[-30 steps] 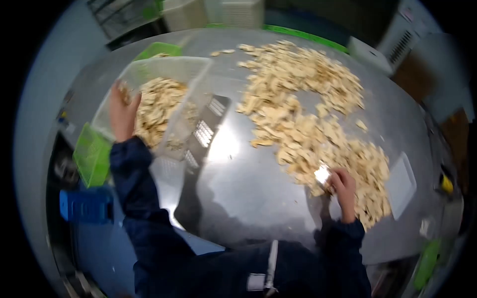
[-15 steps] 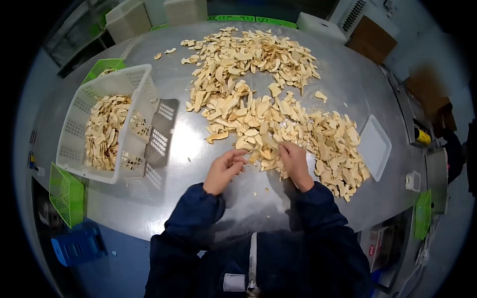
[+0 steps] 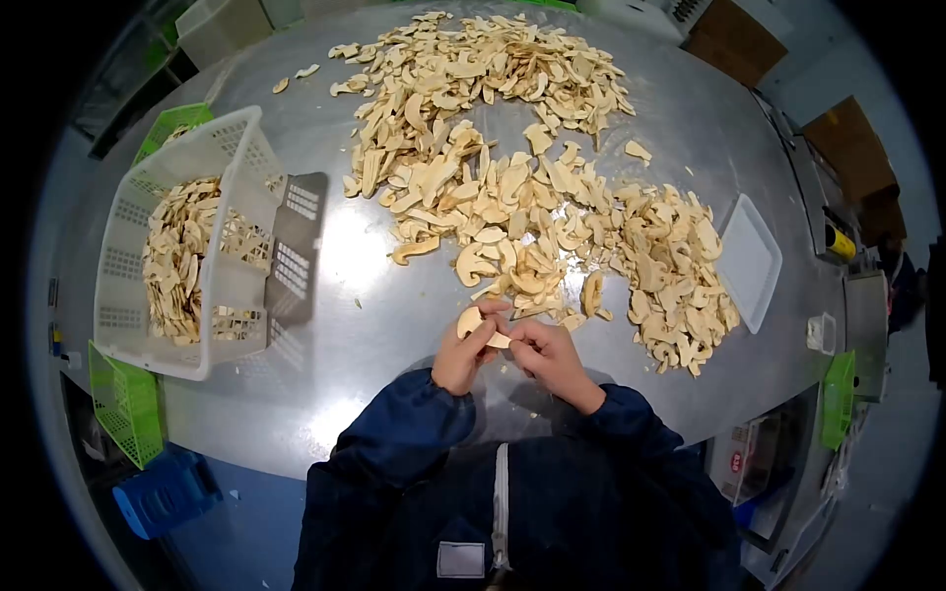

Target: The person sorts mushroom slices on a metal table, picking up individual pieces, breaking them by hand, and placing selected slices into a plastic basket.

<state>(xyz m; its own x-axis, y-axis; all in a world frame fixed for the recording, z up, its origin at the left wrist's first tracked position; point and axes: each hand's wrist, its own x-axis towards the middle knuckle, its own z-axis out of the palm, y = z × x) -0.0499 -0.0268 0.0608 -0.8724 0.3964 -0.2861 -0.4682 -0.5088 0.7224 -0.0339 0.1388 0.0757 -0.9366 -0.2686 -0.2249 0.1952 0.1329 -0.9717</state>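
My left hand (image 3: 465, 357) is closed on a pale mushroom slice (image 3: 470, 320), near the table's front edge. Close beside it on the right, my right hand (image 3: 552, 362) pinches a pale slice (image 3: 500, 341) between thumb and fingers; whether this is part of the same piece I cannot tell. Just beyond both hands spreads a large pile of cream-coloured slices (image 3: 512, 187) on the metal table (image 3: 365, 266). At the left stands a white perforated basket (image 3: 232, 286), partly filled with similar slices (image 3: 182, 256).
A white tray or lid (image 3: 751, 264) lies right of the pile. Green baskets (image 3: 126, 404) sit beside and behind the white basket. A blue container (image 3: 168, 492) is below the table's left edge. Cardboard boxes (image 3: 734, 41) stand at the back right.
My left hand has come from the white basket to the front of the pile, and my right hand has moved beside it. Pale slices now show in my fingers. The view has shifted.
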